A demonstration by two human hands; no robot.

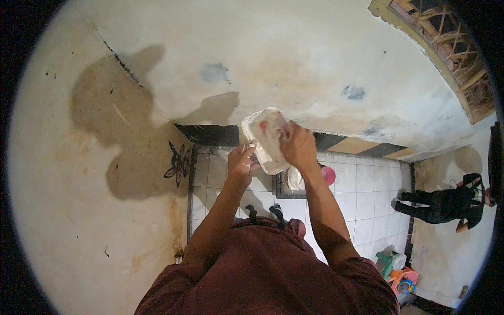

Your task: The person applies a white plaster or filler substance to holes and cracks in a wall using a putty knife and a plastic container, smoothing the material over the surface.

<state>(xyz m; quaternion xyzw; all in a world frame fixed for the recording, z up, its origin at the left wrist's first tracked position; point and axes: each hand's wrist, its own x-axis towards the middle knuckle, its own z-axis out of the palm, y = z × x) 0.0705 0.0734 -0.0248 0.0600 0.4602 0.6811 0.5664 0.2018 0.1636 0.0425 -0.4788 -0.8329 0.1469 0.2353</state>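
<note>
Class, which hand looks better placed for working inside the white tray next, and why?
Probably the right hand: it reaches over the white tray, while the left hand is occupied holding the tray's left side.

Shirt (257,270): deep maroon, plain matte cloth, with soft creases over the torso
Hem (254,224): bunched into uneven folds, the same maroon
Cloth bulge (298,228): rounded, slightly pinker maroon, at the right side of the hem
Left sleeve (176,275): short, loose, maroon, with a wide opening
Right sleeve (365,278): short and maroon too, lightly wrinkled
Forearms (328,212): bare, slim, tapering toward the wrists
Left hand (241,163): bare, whitish specks on the fingers
Right hand (300,148): bare, fingers blurred
Dark shapes (252,211): two, black, narrow, just past the hem; footwear or straps, too small to tell
</note>
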